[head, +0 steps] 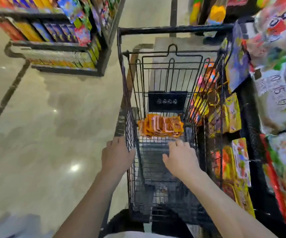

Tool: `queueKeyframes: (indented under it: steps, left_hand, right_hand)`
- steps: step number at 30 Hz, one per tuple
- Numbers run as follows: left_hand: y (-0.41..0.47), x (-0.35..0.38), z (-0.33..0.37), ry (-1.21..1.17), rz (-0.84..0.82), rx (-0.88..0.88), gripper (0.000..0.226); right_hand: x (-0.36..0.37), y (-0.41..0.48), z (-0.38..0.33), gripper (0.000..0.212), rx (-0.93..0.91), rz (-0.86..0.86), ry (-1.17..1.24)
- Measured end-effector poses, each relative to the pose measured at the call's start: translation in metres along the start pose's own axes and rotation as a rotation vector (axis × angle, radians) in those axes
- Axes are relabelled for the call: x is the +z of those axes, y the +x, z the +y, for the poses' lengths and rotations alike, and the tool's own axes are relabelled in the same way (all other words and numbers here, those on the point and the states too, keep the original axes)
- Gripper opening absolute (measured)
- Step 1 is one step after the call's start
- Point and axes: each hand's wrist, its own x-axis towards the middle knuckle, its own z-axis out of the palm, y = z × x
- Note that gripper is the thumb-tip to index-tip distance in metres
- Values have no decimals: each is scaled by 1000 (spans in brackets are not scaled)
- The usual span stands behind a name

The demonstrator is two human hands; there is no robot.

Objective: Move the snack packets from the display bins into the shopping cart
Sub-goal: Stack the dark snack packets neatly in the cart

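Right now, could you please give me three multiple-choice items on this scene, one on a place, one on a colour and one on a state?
1. Where do the packets in the cart lie?
A. on its wire floor, below the black sign
B. on the shop floor
C. in the left hand

2. What colour are those packets?
A. blue
B. orange
C. green

3. How is the right hand?
A. gripping a packet
C. open, holding nothing
B. closed in a fist

Answers:
1 A: the packets sit inside the cart on the wire, just under the sign.
2 B: every one looks orange.
3 C: its fingers are spread over the wire floor and nothing is in them.
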Motion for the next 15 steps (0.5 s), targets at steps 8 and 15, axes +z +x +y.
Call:
queueKeyframes:
  steps: [8, 15]
  left_hand:
    - [132, 40, 6, -439, 123, -151, 87]
    - [175, 74, 3, -609, 311, -155, 29]
  right_hand:
    - [48, 128, 13, 60, 16, 0, 52]
    - [107, 235, 9, 65, 101, 40, 234]
